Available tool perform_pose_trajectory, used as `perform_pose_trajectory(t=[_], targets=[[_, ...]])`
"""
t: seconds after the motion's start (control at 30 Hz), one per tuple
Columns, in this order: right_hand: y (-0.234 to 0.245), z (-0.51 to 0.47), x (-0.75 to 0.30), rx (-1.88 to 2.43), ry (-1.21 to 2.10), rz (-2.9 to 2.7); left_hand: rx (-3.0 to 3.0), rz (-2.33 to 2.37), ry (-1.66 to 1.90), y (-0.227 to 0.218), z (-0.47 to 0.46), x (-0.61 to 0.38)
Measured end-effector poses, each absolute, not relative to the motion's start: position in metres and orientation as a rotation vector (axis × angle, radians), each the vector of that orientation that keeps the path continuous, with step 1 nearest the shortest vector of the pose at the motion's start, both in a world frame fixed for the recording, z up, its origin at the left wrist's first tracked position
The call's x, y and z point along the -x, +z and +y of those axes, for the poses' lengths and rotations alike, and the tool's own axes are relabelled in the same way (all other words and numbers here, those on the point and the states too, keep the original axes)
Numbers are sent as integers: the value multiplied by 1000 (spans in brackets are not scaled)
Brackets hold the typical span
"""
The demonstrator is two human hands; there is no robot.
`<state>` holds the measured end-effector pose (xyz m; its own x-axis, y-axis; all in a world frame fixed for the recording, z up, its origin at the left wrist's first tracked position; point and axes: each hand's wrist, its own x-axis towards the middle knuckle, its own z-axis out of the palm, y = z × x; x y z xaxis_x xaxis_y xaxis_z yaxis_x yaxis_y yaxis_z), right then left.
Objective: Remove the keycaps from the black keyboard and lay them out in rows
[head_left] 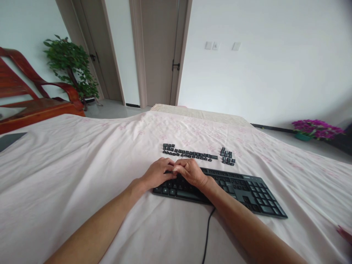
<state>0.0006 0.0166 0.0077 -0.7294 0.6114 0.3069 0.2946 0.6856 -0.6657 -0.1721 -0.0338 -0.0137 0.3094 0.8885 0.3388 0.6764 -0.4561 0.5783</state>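
A black keyboard (236, 185) lies at a slant on the bed, with several keycaps off its upper and middle sections. My left hand (159, 172) is bent around the keyboard's far left corner, thumb resting on the keys. Against its fingertips, my right hand (191, 171) is closed in a pinch low over the upper left keys. Whatever sits between those fingertips is hidden. Beyond the keyboard, loose black keycaps (189, 153) lie in rows, and a smaller group of keycaps (227, 156) lies to their right.
A black cable (207, 231) runs from the keyboard's near edge towards me. Pale patterned cloth (110, 154) covers the bed, with wrinkles on the left. A dark flat object (11, 140) lies at the left edge. Part of another person's hand (343, 233) shows at far right.
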Motion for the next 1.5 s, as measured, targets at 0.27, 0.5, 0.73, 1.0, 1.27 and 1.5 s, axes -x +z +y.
perform_pose_trajectory(t=[0.27, 0.5, 0.73, 1.0, 1.27, 1.5], targets=[[-5, 9, -6, 674, 609, -2241, -2286, 1456, 953, -17, -38, 159], [-8, 5, -9, 621, 604, -2103, -2308, 1485, 948, -18, -41, 157], [-8, 7, -8, 616, 647, -2014, -1981, 1428, 1063, -19, -40, 158], [7, 2, -11, 498, 520, -1998, -1704, 1364, 1215, -23, -38, 159], [9, 6, -9, 619, 424, -2039, -1614, 1342, 1280, -27, -34, 160], [14, 10, -9, 1100, 301, -2273, -1431, 1248, 1425, -30, -32, 162]])
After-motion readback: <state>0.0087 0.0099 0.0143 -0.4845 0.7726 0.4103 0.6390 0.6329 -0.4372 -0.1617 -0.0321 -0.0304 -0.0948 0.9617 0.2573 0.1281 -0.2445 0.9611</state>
